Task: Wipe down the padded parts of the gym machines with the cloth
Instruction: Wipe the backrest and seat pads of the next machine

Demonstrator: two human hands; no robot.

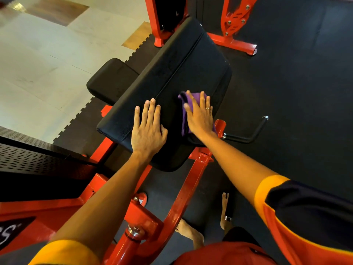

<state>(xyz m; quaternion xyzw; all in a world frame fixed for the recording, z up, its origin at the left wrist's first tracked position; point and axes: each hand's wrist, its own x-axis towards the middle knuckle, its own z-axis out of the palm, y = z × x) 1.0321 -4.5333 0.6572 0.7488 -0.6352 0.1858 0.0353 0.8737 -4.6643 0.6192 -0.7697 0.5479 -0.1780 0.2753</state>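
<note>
Head cam, me: left hand [148,131] lies flat on the big black pad [181,64], fingers straight and close together, palm down near the pad's near edge. It holds nothing.

Desk: And the right?

Me: right hand [200,117] is flat too, fingers straight and slightly fanned, pressing the purple cloth [199,96] onto the same pad. No curl round the cloth, so it's pinned under palm and fingers. Cloth is bunched and shows past the fingertips and along the thumb side. There's a ring [208,108] on one finger.

Desk: Hands touching each other?

Me: no, apart, side by side, with bare pad between them. The cloth sits at the pad's near right corner.

Desk: Surroundings?

Me: the pad has a seam running lengthwise and sits tilted on a red frame [191,180]. A smaller black pad [112,79] is just beyond its left side. A bent black handle [252,134] sticks out of the frame to the right of the right hand. More red uprights [235,20] stand at the far end. Under it all is a black rubber mat [296,83] with a jigsaw edge meeting the pale floor [38,64] on the left. A dark perforated panel [28,155] is at lower left. Bare feet [191,234] are on the mat below the frame. Both sleeves [286,207] are orange and dark.
</note>
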